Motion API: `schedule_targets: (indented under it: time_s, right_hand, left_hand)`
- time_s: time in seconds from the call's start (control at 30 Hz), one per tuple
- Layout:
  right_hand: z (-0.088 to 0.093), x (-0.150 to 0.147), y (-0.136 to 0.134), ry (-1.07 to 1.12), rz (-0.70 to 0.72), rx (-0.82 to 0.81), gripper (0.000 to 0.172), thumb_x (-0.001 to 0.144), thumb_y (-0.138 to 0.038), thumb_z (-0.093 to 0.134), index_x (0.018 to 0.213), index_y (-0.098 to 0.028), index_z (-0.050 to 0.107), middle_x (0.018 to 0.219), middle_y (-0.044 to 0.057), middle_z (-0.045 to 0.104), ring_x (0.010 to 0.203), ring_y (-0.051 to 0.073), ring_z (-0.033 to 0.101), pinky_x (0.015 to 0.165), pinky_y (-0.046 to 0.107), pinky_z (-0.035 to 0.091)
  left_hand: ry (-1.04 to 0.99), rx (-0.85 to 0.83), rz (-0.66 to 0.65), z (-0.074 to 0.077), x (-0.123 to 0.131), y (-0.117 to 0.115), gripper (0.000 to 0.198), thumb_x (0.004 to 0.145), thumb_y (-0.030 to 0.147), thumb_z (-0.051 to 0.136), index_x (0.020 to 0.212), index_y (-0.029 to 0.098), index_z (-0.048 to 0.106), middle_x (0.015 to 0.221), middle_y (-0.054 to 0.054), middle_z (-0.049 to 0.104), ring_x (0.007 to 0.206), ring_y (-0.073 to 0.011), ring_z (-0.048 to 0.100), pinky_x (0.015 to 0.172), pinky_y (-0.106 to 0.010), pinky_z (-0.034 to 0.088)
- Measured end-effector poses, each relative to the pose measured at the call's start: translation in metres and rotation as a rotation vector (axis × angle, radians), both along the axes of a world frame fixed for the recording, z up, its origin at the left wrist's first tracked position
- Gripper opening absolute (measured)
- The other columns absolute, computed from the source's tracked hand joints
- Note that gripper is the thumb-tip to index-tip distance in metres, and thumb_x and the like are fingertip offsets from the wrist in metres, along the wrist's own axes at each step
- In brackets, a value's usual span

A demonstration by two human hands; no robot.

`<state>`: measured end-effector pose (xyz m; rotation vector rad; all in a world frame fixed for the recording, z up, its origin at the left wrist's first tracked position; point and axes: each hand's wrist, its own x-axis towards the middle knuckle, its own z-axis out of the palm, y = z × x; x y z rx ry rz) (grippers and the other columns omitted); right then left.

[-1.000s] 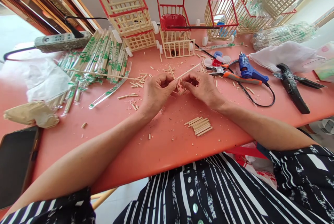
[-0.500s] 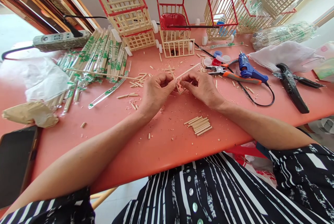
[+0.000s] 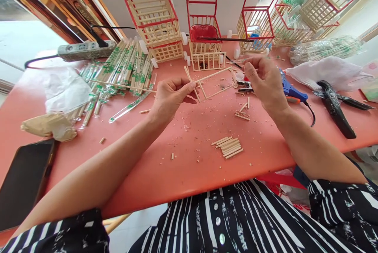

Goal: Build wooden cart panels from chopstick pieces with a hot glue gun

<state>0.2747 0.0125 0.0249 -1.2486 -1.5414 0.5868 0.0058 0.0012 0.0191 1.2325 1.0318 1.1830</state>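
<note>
Fingers and thumb of my left hand (image 3: 171, 97) pinch the left end of a thin wooden stick frame (image 3: 217, 74), which is roughly rectangular and extends to the right. My right hand (image 3: 265, 82) is raised beyond the frame's right end, apart from it, with its thumb and index finger closed together; whatever may be between them is too small to make out. A neat row of short cut sticks (image 3: 228, 146) lies on the table nearer to me. More short pieces (image 3: 243, 111) lie below the frame's right end.
Stick-built carts with red edges (image 3: 159, 21) stand at the back. Wrapped sticks (image 3: 118, 68), a power strip (image 3: 85, 50) and a phone (image 3: 26, 178) are at the left. A blue glue gun (image 3: 295, 89) and a black tool (image 3: 336, 111) lie at the right of the orange table (image 3: 141, 182).
My right hand has moved right and up, away from my left hand. The stick frame now shows stretched out to the right of my left hand. The view has shifted slightly.
</note>
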Motion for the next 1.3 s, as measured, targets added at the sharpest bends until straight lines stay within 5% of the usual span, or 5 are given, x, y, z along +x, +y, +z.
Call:
schedule_targets:
  time_s: [0.13,0.3,0.5,0.77,1.3]
  right_hand:
    - [-0.006,-0.006,-0.003,0.063,0.170,-0.289,0.062,0.087,-0.080,0.074,0.092,-0.019,0.074,0.086,0.006,0.077,0.066,0.012,0.069,0.050,0.020,0.050]
    - [-0.008,-0.021,-0.011,0.167,0.175,-0.362,0.063,0.089,-0.076,0.075,0.080,-0.015,0.073,0.076,0.007,0.077,0.056,0.010,0.070,0.040,0.017,0.040]
    - [-0.007,-0.030,-0.014,0.301,0.137,-0.457,0.062,0.088,-0.076,0.075,0.077,-0.015,0.073,0.074,0.007,0.078,0.054,0.010,0.071,0.042,0.016,0.047]
    - [-0.006,-0.035,-0.018,0.374,0.145,-0.453,0.060,0.083,-0.076,0.080,0.081,-0.016,0.072,0.078,0.007,0.080,0.062,0.014,0.077,0.054,0.020,0.062]
    - [-0.009,-0.036,-0.021,0.372,0.184,-0.396,0.063,0.080,-0.078,0.079,0.081,-0.016,0.074,0.081,0.006,0.080,0.065,0.014,0.078,0.062,0.024,0.067]
  left_hand:
    - [0.010,-0.020,-0.056,-0.003,-0.001,0.000,0.023,0.086,0.032,0.088,0.079,0.014,0.074,0.074,-0.004,0.075,0.066,-0.0144,0.074,0.060,-0.024,0.064]
    - [-0.019,-0.043,-0.091,-0.004,-0.001,-0.002,0.030,0.084,0.040,0.090,0.084,0.013,0.077,0.075,-0.005,0.075,0.067,-0.0151,0.074,0.060,-0.025,0.064]
    - [-0.018,-0.079,-0.149,-0.006,0.003,-0.005,0.040,0.076,0.048,0.095,0.082,0.013,0.077,0.081,-0.007,0.077,0.073,-0.0165,0.074,0.063,-0.027,0.064]
    - [0.078,-0.125,-0.175,-0.010,0.004,-0.007,0.040,0.069,0.049,0.096,0.087,0.017,0.078,0.083,-0.007,0.080,0.083,-0.0234,0.079,0.066,-0.029,0.060]
    - [0.077,-0.122,-0.126,-0.005,0.007,-0.011,0.041,0.064,0.045,0.100,0.078,0.016,0.076,0.076,-0.004,0.078,0.078,-0.0223,0.079,0.083,-0.039,0.069]
